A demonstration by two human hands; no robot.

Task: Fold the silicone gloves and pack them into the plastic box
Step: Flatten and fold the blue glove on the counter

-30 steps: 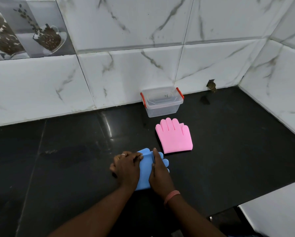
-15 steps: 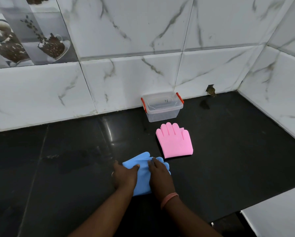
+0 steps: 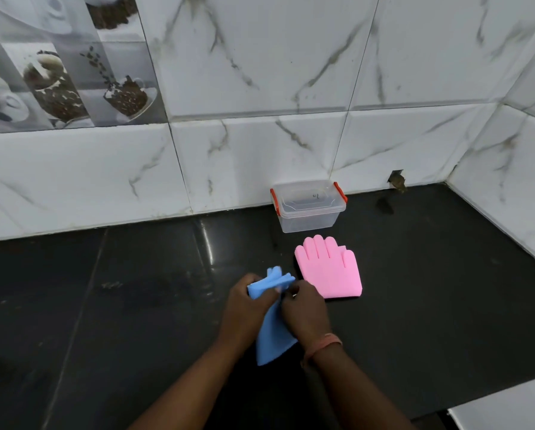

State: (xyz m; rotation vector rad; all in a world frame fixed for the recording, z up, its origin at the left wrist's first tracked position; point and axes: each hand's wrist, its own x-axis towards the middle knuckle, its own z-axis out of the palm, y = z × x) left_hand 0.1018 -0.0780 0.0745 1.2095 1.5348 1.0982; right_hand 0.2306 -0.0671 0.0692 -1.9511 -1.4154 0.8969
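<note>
I see both hands on the blue glove, low in the middle of the black bench. The left hand is closed around its left side and the right hand pinches it near the finger end (the glove looks bunched up there). The pink glove lies flat just beside them. The clear plastic box sits against the wall with its lid on.

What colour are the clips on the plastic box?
Orange-red clips, one at each end of the plastic box; head view.
</note>
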